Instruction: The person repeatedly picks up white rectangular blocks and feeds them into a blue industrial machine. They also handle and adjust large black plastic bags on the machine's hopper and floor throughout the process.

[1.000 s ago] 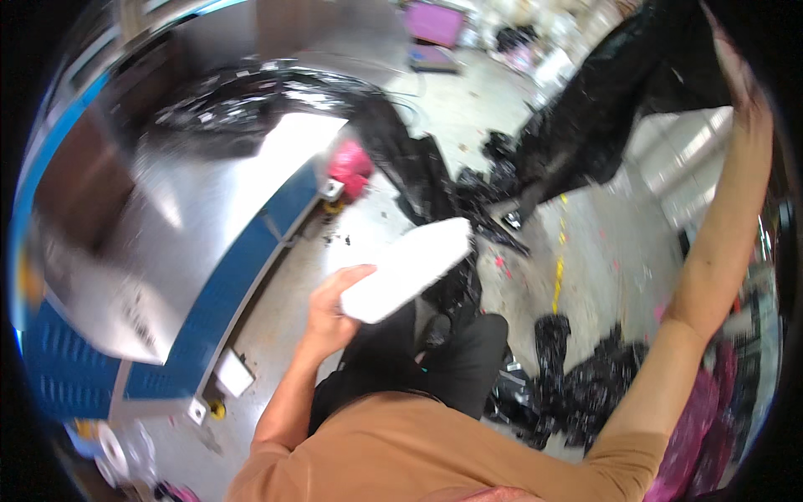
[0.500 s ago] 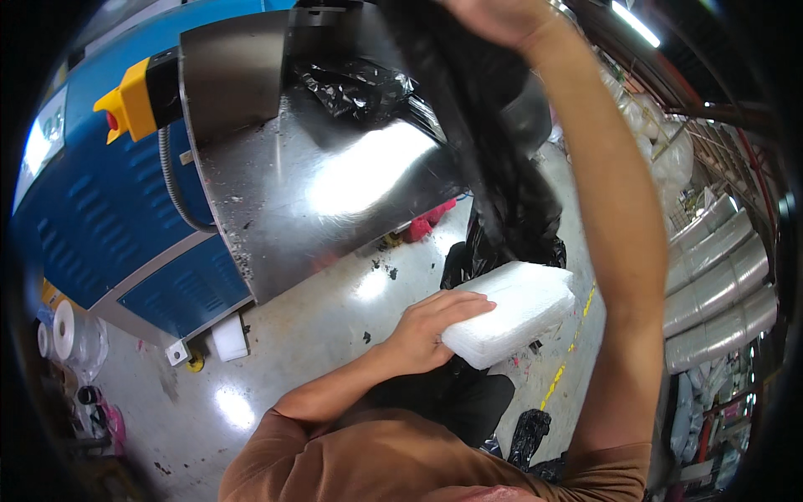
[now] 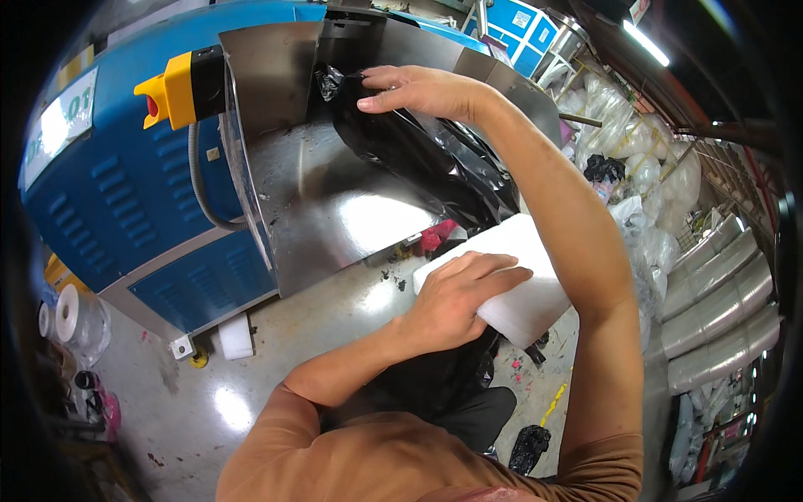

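My left hand grips a white block that looks like soft foam, with its fingers over the near side. The block is tilted in front of my body. My right hand reaches far forward over the metal chute, its fingers stretched out and thumb apart. Just beneath it runs a long bunch of black plastic film, lying from the back of the metal chute down towards the block. Whether the right fingers touch the film is hard to see. My right forearm hides part of the block's right side.
A blue machine with a yellow switch box stands at the left. Clear bags of plastic pile up at the right, near wrapped grey rolls. Clear film rolls sit at far left. Black scrap lies on the floor.
My right hand has come down and left from high up, and the black film that hung beneath it now lies along the chute. My left hand and the white block have risen slightly, farther forward.
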Available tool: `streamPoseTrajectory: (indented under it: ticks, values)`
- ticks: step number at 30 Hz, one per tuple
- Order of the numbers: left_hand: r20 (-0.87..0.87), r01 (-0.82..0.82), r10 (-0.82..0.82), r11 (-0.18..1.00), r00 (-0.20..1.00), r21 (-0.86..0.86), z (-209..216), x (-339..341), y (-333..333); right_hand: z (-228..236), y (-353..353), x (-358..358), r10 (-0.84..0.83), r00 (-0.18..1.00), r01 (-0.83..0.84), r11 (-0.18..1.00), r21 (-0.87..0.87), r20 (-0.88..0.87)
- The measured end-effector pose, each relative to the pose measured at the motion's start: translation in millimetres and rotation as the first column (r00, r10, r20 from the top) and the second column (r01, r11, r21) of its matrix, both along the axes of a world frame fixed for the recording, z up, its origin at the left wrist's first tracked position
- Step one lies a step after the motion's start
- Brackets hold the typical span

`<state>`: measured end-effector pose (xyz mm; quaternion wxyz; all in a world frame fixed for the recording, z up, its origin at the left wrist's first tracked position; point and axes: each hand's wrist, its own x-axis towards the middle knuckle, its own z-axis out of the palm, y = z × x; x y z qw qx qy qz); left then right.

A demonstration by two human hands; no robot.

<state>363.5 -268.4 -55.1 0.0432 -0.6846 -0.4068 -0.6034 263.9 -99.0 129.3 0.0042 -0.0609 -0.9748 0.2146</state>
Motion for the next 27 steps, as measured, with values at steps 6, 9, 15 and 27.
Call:
streamPoseTrajectory:
  ticks: [6,9,15,27]
  values:
    - [-0.119,-0.215,0.223,0.974,0.968,0.078,38.8,5.0,-16.4,24.4,-29.2,25.7,0.004,0.999,0.000,0.995,0.096,-0.049]
    - [-0.139,-0.361,0.364,0.931,0.921,0.048,44.1,4.7,-17.4,23.5,-33.3,33.7,0.030,0.998,-0.028,0.998,0.059,-0.047]
    - [-0.221,-0.517,0.477,0.834,0.851,-0.192,43.0,-9.2,-3.2,16.6,-33.3,60.5,0.041,0.998,-0.030,0.979,0.201,-0.052]
    - [-0.247,-0.772,0.732,0.607,0.635,-0.185,72.8,-93.4,5.8,-1.8,3.9,181.6,-0.038,0.989,0.100,0.879,0.466,-0.142]
